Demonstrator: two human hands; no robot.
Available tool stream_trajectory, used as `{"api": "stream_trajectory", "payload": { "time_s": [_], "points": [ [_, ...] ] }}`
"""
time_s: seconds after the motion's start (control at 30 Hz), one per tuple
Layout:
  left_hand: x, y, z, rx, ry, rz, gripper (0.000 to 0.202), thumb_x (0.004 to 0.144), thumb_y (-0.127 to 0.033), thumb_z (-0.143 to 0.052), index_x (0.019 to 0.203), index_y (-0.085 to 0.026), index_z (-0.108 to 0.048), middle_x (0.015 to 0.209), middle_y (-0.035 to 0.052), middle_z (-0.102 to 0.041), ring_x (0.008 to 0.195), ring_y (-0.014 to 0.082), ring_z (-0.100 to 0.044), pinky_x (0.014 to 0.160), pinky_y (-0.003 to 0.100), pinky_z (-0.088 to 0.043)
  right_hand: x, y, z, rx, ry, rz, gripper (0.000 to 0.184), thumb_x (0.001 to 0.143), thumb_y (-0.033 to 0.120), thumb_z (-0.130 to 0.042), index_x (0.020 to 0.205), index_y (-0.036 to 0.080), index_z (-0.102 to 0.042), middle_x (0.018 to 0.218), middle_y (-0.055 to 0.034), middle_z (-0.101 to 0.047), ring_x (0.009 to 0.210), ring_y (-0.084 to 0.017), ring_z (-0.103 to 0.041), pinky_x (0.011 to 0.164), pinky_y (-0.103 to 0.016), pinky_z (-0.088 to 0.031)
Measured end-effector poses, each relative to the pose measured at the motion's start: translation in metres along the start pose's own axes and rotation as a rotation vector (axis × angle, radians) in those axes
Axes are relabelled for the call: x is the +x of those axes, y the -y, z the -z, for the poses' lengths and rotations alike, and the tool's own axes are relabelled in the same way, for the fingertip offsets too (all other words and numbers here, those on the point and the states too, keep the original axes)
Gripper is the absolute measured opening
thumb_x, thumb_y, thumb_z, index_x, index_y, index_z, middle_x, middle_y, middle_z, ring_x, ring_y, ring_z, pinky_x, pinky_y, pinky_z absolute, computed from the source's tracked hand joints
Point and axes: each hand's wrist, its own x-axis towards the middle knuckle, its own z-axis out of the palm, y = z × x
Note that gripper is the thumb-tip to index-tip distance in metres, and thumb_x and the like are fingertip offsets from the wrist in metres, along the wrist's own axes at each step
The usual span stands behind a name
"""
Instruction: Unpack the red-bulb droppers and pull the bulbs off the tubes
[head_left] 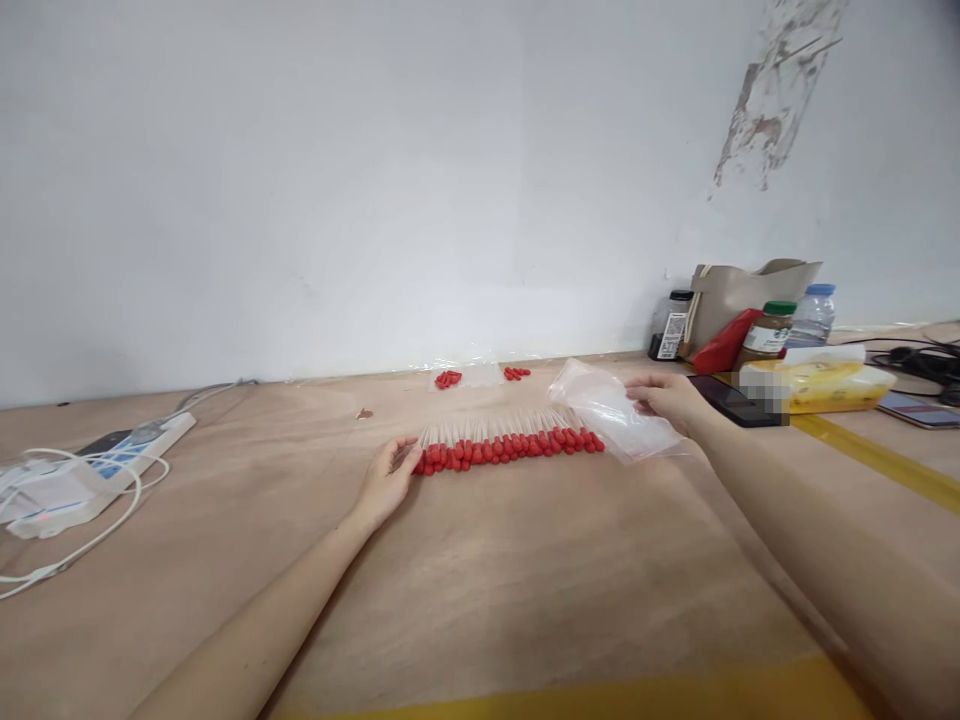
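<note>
Sticks with red tips (510, 447) are lying in a long, close row across the middle of the wooden table (487, 570), their red ends pointing toward the person and their thin pale ends toward the wall (375, 200). The left hand (390, 475) is resting at the row's left end, its thumb and fingers touching the last tips; whether it is gripping them or only steadying them, I cannot tell. The right hand (660, 395) is pinching the edge of a clear plastic bag (607, 412) in a narrow grip, and the bag is hanging down beside the row's right end. Behind the row, two small groups of red pieces, one on the left (448, 380) and one on the right (517, 374), are lying near the wall. A power strip (142, 455) is lying far to the left. Off to the right, a jar with a green lid (768, 335), a water bottle (814, 318) and a grey bag (731, 310) are standing together behind a yellow tissue pack (832, 385) and a dark phone (731, 400).
</note>
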Motion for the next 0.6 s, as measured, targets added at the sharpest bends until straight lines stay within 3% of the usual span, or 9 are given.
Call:
{"api": "stream_trajectory", "payload": {
  "time_s": [0.07, 0.17, 0.27, 0.33, 0.4, 0.5, 0.6],
  "points": [
    [0.0, 0.0, 0.0, 0.006, 0.007, -0.001, 0.046, 0.069, -0.05, -0.055, 0.1, -0.015, -0.055, 0.107, 0.0101, -0.059, 0.1, 0.022, -0.054, 0.088, 0.035, -0.039, 0.001, -0.016, -0.003, -0.067, -0.106, -0.058, 0.023, 0.063, 0.025, -0.055, 0.08, 0.014, -0.064, 0.074, -0.0104, -0.064, 0.069, -0.022, -0.059, 0.06, -0.033, -0.045],
    [0.0, 0.0, -0.001, 0.008, 0.021, -0.012, 0.045, 0.07, -0.049, -0.054, 0.1, -0.015, -0.055, 0.108, 0.0107, -0.058, 0.101, 0.0219, -0.054, 0.089, 0.035, -0.039, -0.007, -0.029, -0.006, -0.385, -0.25, -0.109, 0.033, 0.062, 0.025, -0.056, 0.091, 0.012, -0.063, 0.091, -0.0174, -0.061, 0.089, -0.033, -0.055, 0.07, -0.042, -0.042],
    [0.0, 0.0, -0.002, -0.011, 0.026, -0.017, 0.046, 0.068, -0.048, -0.056, 0.099, -0.015, -0.055, 0.108, 0.0109, -0.058, 0.102, 0.0217, -0.054, 0.09, 0.035, -0.04, -0.02, -0.027, -0.012, -0.645, -0.376, 0.089, 0.04, 0.071, 0.03, -0.05, 0.106, 0.013, -0.058, 0.109, -0.0193, -0.053, 0.106, -0.035, -0.044, 0.08, -0.049, -0.036],
    [0.0, -0.001, -0.003, -0.022, 0.022, -0.015, 0.046, 0.067, -0.048, -0.058, 0.099, -0.014, -0.055, 0.108, 0.0113, -0.058, 0.102, 0.0217, -0.054, 0.09, 0.035, -0.04, -0.028, -0.021, -0.019, -0.671, -0.3, 0.338, 0.037, 0.08, 0.036, -0.041, 0.107, 0.017, -0.058, 0.113, -0.0145, -0.052, 0.107, -0.03, -0.043, 0.085, -0.047, -0.033],
    [-0.001, -0.003, -0.003, -0.027, 0.018, -0.013, 0.045, 0.067, -0.047, -0.058, 0.097, -0.014, -0.055, 0.106, 0.0111, -0.059, 0.101, 0.0218, -0.054, 0.09, 0.035, -0.04, -0.033, -0.017, -0.026, -0.665, -0.133, 0.493, 0.038, 0.085, 0.041, -0.033, 0.105, 0.023, -0.059, 0.115, -0.0092, -0.053, 0.106, -0.025, -0.045, 0.088, -0.047, -0.031],
    [-0.002, -0.005, -0.003, -0.008, 0.014, -0.015, 0.043, 0.068, -0.047, -0.057, 0.096, -0.015, -0.056, 0.105, 0.0101, -0.06, 0.1, 0.0218, -0.055, 0.089, 0.036, -0.04, -0.036, -0.016, -0.033, -0.691, 0.04, 0.502, 0.044, 0.088, 0.045, -0.023, 0.099, 0.026, -0.061, 0.113, -0.0059, -0.056, 0.107, -0.024, -0.046, 0.09, -0.055, -0.024],
    [-0.002, -0.004, -0.002, 0.072, 0.016, -0.038, 0.04, 0.072, -0.045, -0.053, 0.098, -0.015, -0.055, 0.105, 0.0097, -0.059, 0.1, 0.0217, -0.054, 0.089, 0.037, -0.04, -0.039, -0.013, -0.035, -0.699, 0.045, 0.474, 0.044, 0.089, 0.044, -0.022, 0.097, 0.026, -0.061, 0.108, -0.0061, -0.059, 0.105, -0.026, -0.047, 0.089, -0.062, -0.017]
  ]
}}
